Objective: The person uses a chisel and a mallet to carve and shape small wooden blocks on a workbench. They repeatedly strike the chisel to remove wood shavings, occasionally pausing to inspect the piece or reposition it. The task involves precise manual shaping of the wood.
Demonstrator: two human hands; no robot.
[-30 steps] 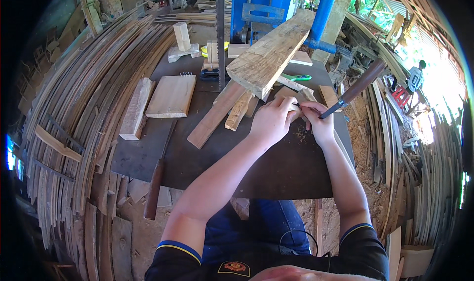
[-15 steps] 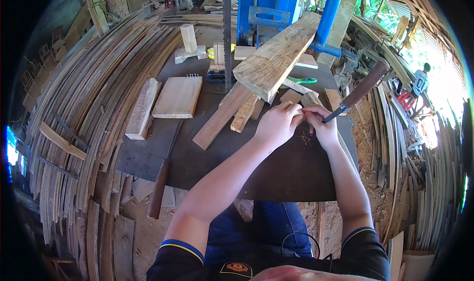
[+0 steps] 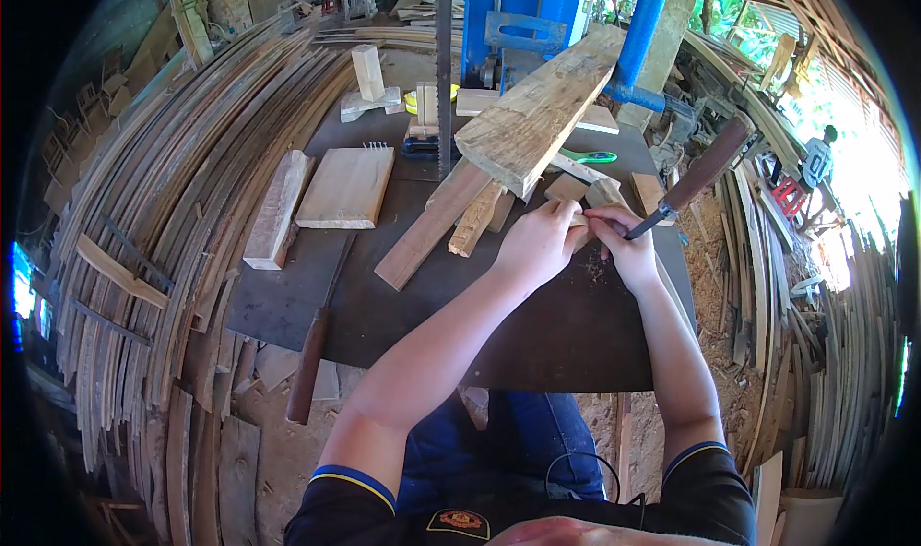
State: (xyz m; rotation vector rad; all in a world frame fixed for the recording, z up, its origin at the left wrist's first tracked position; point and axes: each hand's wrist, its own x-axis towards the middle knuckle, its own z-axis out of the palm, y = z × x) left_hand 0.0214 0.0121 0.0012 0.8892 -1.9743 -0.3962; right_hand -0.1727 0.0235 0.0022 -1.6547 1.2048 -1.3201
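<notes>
My right hand point(image 3: 628, 241) is closed around the metal part of a tool with a long brown wooden handle point(image 3: 710, 162); the handle sticks out up and to the right. Its working end is hidden by my fingers, so chisel or knife I cannot tell. My left hand point(image 3: 539, 244) is closed in a pinch, its fingertips meeting those of the right. Whatever sits between them is too small and covered to make out. Fine shavings point(image 3: 597, 270) lie on the dark tabletop point(image 3: 537, 340) below. Just beyond the fingers are small wood blocks point(image 3: 566, 187).
A thick plank point(image 3: 537, 114) lies slanted over narrower pieces point(image 3: 432, 225). Behind it stands a vertical saw blade point(image 3: 443, 85). At left lie a board with several nails point(image 3: 345, 189), a wood block point(image 3: 278, 215) and a long brown handle point(image 3: 309, 366) overhanging the edge. A person point(image 3: 817, 157) is far right.
Hardly anything differs. My fingertips have shifted very slightly against each other; the tool and the wood pieces keep their places.
</notes>
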